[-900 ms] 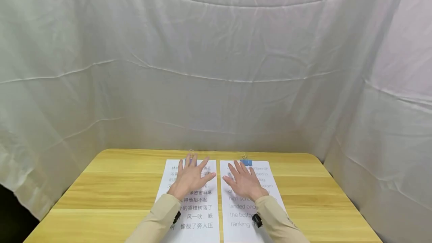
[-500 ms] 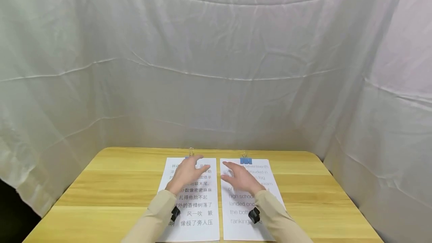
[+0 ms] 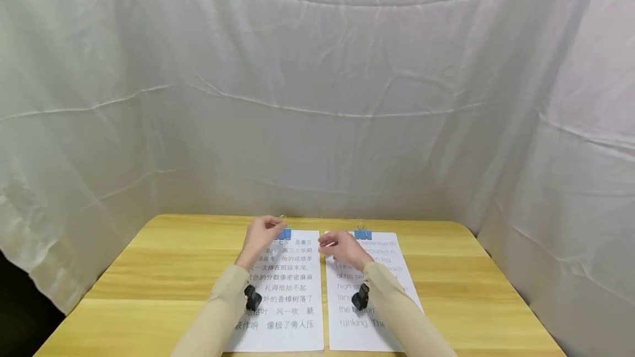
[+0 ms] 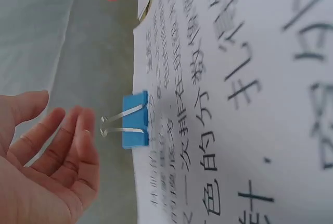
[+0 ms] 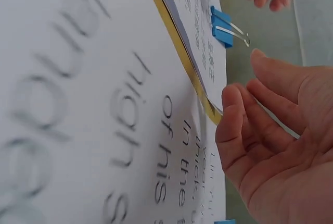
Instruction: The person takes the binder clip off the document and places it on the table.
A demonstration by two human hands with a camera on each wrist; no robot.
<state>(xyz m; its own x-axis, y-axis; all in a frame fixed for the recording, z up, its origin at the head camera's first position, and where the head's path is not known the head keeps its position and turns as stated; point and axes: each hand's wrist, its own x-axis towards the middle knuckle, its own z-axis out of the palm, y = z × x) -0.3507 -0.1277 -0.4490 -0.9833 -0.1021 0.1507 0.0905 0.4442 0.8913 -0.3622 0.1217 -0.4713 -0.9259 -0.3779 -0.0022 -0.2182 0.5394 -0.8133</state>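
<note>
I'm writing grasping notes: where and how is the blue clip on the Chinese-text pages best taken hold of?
Probably by its silver wire handles, pinched together from beyond the top edge of the pages: the handles stick out past that edge, while the blue body is clamped across it.

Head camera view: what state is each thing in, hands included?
Left white Chinese-printed paper: flat, clipped
Right white English-printed paper: flat, clipped
Left blue binder clip: clamped on far edge
Right blue binder clip: clamped on far edge
Left hand: loosely curled, empty
Right hand: loosely curled, empty
Grey-white cloth curtain: hanging, creased
</note>
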